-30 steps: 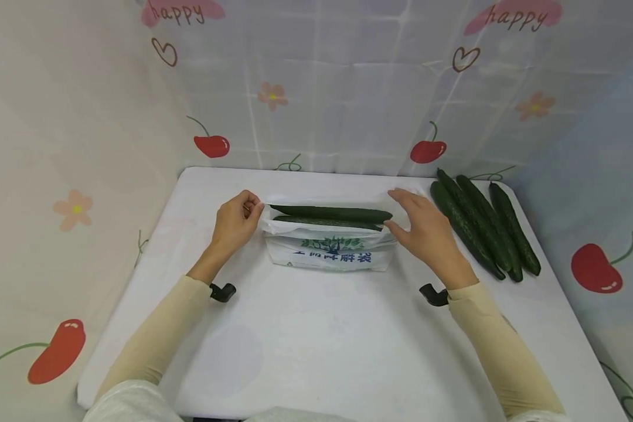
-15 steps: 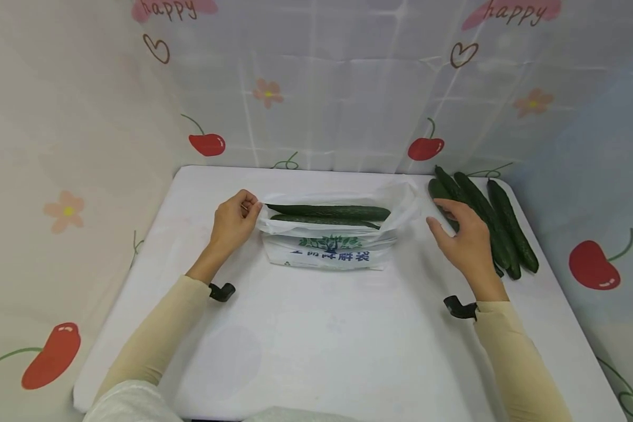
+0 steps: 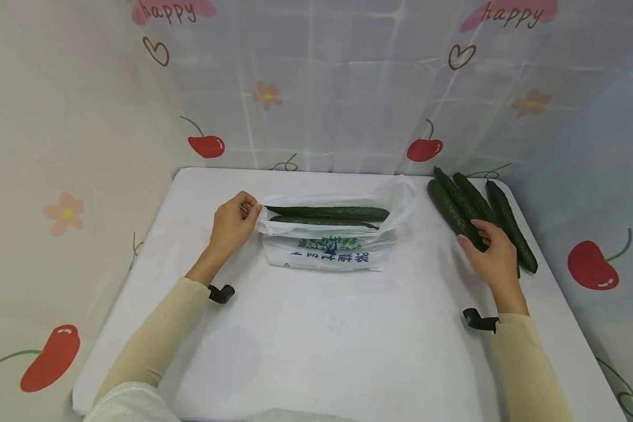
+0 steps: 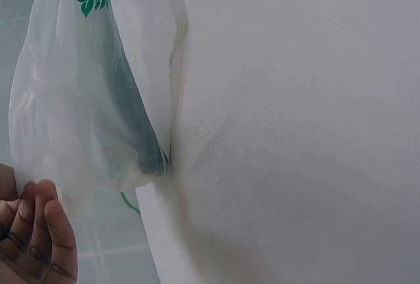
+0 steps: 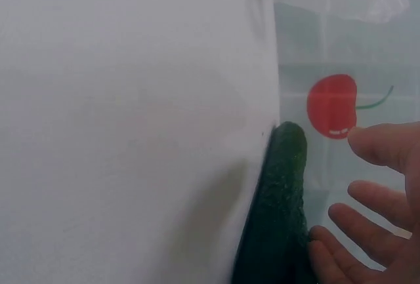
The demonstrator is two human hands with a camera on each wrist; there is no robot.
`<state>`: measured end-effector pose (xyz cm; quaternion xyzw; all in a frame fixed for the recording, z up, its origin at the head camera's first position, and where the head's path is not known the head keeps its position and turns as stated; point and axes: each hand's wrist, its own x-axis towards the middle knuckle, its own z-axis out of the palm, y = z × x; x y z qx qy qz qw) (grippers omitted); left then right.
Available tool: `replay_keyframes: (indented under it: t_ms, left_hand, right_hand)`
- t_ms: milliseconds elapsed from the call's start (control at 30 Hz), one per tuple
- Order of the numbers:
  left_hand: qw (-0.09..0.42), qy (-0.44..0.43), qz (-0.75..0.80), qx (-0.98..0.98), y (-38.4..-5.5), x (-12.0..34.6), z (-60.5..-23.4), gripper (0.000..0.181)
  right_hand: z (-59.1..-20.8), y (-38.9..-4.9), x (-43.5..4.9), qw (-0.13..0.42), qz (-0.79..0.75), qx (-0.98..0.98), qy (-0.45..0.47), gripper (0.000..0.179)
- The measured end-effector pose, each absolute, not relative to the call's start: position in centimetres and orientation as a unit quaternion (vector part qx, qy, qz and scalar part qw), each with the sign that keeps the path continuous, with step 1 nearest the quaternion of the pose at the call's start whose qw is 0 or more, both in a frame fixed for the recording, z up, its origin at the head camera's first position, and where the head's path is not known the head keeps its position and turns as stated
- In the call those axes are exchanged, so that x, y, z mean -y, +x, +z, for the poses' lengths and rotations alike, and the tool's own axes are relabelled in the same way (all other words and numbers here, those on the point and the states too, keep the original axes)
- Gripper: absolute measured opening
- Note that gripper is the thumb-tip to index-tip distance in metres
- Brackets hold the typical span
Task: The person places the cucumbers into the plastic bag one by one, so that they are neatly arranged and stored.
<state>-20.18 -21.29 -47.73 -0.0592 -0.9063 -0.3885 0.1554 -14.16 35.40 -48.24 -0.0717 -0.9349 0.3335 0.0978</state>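
Observation:
A white plastic bag [image 3: 285, 246] with a green tree print lies at the middle of the table. Two cucumbers [image 3: 329, 213] lie side by side in its mouth. My left hand [image 3: 234, 220] pinches the bag's left edge between thumb and fingers; in the left wrist view the fingertips [image 4: 47, 189] meet at the film. At the right of the table, my right hand [image 3: 494, 258] hovers at the near end of a group of several cucumbers [image 3: 445, 205]. Its fingers are spread round the leftmost one, and the right wrist view shows the thumb apart from that cucumber [image 5: 272, 218].
The white table [image 3: 322, 351] has its right edge close beside the cucumbers. Behind it hangs a printed curtain [image 3: 337, 105] with cherries and flowers. A black band mount [image 3: 480, 321] sticks out from the right wrist.
My right hand has let go of the bag's right side and moved right and nearer, over to the cucumbers. The left hand stays at the bag's left edge.

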Motion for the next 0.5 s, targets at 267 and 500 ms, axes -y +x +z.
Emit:
replay_keyframes:
  t_ms: [267, 500]
  left_hand:
    - [0.159, -0.063, -0.389, 0.905, -20.2, 21.4, -47.8, 0.014]
    - [0.159, -0.065, -0.391, 0.904, -20.2, 21.4, -48.0, 0.016]
  right_hand:
    - [-49.1, -13.9, -35.0, 0.114, 0.317, 0.938, -0.081, 0.057]
    - [-49.7, -13.9, -34.5, 0.099, 0.305, 0.945, -0.071, 0.056]
